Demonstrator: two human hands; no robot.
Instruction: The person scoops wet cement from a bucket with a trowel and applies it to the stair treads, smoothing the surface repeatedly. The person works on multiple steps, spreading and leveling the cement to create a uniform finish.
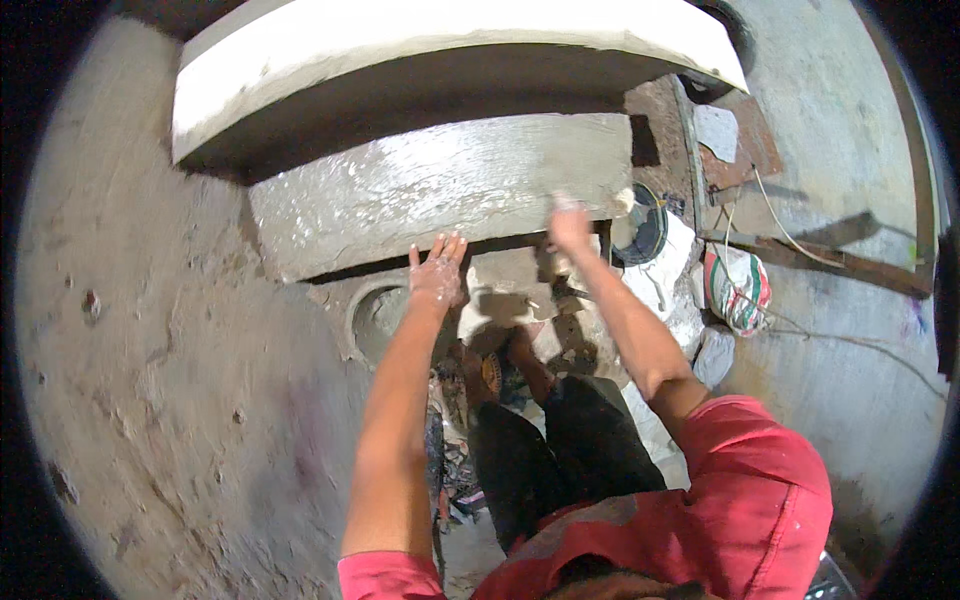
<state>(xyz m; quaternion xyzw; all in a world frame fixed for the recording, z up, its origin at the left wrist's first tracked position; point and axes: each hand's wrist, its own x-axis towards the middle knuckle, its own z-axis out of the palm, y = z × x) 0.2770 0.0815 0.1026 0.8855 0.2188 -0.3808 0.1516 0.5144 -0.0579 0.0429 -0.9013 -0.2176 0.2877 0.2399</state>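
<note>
My wet grey slab (pixel 440 185) lies below the white ledge (pixel 450 22); my left hand (pixel 437 278), fingers spread, is at the slab's near edge, my right hand (pixel 570 228), grip too blurred to tell, by its near right corner. Smoothing probably wants light, even strokes

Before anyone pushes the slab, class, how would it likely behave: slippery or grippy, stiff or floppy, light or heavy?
The slab would likely feel slippery on top, since its surface shines wet. It seems stiff: its front edge shows no obvious sag. Being broad and cement-like, it is probably heavy.
</note>
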